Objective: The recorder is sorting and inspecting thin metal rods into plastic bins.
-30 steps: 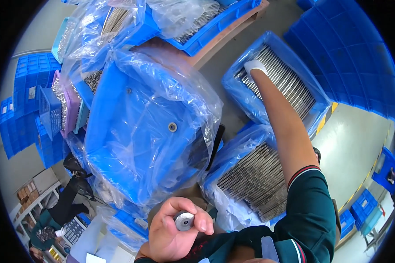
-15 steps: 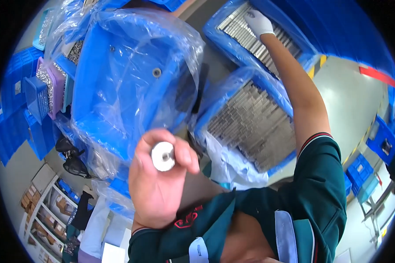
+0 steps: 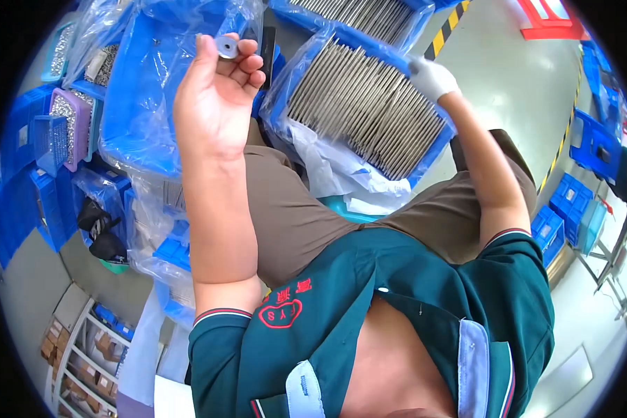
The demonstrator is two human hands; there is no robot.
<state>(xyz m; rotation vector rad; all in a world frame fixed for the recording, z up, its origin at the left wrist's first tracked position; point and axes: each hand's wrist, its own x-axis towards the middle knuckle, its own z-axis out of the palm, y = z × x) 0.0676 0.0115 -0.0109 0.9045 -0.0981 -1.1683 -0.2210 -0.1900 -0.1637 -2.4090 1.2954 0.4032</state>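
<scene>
Disc shift: since the earlier frame, the metal disc (image 3: 226,47) has moved outward from the chest with the left hand (image 3: 216,111), and the gloved right hand (image 3: 435,80) has left the far crate (image 3: 419,26) for the nearer crate (image 3: 437,141).
Step at the disc: apparently a one-handed hold with the arm stretched out; the next move would call for a steady pinch on that edge.
Disc's look: round, silvery grey, with a dark hole at its centre; finer marks are too small to tell.
Bare fingers: left thumb and fingertips grasp the disc, held up in front of the large lined crate (image 3: 143,90).
Gloved fingers: at the nearer crate's right edge; whether they grip anything, I cannot tell.
Rods: metal rods (image 3: 362,104) lie packed in the nearer crate, beside a pale crumpled sheet (image 3: 334,164).
</scene>
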